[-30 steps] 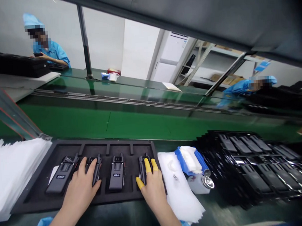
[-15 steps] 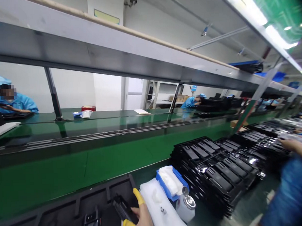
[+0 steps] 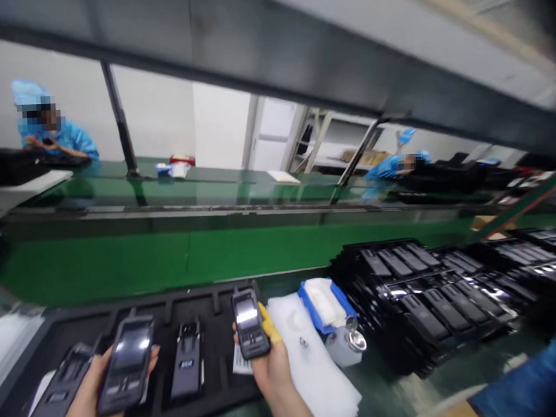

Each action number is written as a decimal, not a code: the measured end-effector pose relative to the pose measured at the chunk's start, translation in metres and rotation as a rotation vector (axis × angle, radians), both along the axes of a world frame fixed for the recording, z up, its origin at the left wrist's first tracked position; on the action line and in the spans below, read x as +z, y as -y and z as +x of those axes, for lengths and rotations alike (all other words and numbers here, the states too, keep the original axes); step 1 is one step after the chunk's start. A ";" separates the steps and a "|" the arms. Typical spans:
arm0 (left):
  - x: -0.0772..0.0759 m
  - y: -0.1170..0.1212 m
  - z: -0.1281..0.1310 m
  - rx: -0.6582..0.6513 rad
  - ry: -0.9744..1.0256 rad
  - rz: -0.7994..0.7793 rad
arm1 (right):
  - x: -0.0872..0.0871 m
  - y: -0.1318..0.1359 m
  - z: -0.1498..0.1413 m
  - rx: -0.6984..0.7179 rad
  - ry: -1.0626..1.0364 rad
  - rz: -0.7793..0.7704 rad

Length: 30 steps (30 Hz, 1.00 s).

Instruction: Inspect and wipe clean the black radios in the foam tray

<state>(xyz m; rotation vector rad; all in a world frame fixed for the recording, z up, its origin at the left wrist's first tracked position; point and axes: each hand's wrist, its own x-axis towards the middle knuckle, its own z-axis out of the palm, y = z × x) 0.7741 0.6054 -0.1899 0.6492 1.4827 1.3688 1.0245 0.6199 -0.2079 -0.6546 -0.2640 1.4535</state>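
In my left hand (image 3: 86,395) is a dark handheld phone (image 3: 128,362), its screen and keys facing up, held over the left part of a black compartment tray (image 3: 165,312). My right hand (image 3: 278,365), with yellow finger covers, grips a second phone (image 3: 250,323) above the tray's right end, screen up as well. Between the hands another phone (image 3: 187,366) lies back side up in the tray. One more back-up phone (image 3: 60,390) rests at the far left, partly behind my left hand. A white label (image 3: 241,362) shows below the right-hand phone.
White foam sheets (image 3: 307,367), a blue box of white wipes (image 3: 326,305) and a dispenser bottle (image 3: 346,345) stand right of the tray. Stacked black trays of phone parts (image 3: 420,307) lie beyond, near a co-worker's blue sleeve (image 3: 529,376). A shelf (image 3: 276,67) hangs overhead.
My left hand has come into view holding a phone. My right hand has raised its phone, whose screen now faces up. The view has swung downward, showing more of the tray.
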 end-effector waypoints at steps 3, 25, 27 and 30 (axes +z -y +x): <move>0.010 0.007 0.007 0.110 0.385 -0.086 | -0.001 0.006 0.002 0.049 -0.033 -0.058; 0.008 0.018 0.014 0.078 0.449 0.027 | -0.016 0.020 0.011 0.090 0.046 -0.161; 0.010 0.019 0.012 0.084 0.355 0.044 | -0.012 0.020 0.011 0.081 0.094 -0.158; 0.020 0.013 0.006 0.077 0.166 0.069 | -0.002 0.015 0.013 0.016 0.254 -0.142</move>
